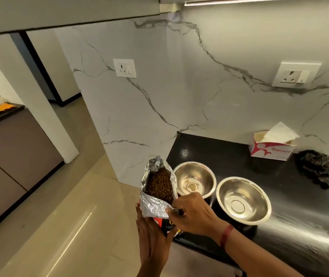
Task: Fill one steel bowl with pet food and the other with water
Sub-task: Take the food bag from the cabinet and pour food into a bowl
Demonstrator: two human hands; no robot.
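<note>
Head | left fingers (144,226) grip food bag (153,206) underneath | right fingers (186,199) pinch its rim

Light: under-cabinet strip (265,1), bright | Glare: black counter (309,226), floor (75,226) | Edges: wide-angle bending | Focus: slightly soft

There is only one view, from a wide-angle camera worn on the person's head. It looks forward and down from the left end of the black bench (299,226). The left hand (151,234) and right hand (191,212) are close below it. The marble wall (179,100) is ahead and the floor (69,206) is at the left.
</note>
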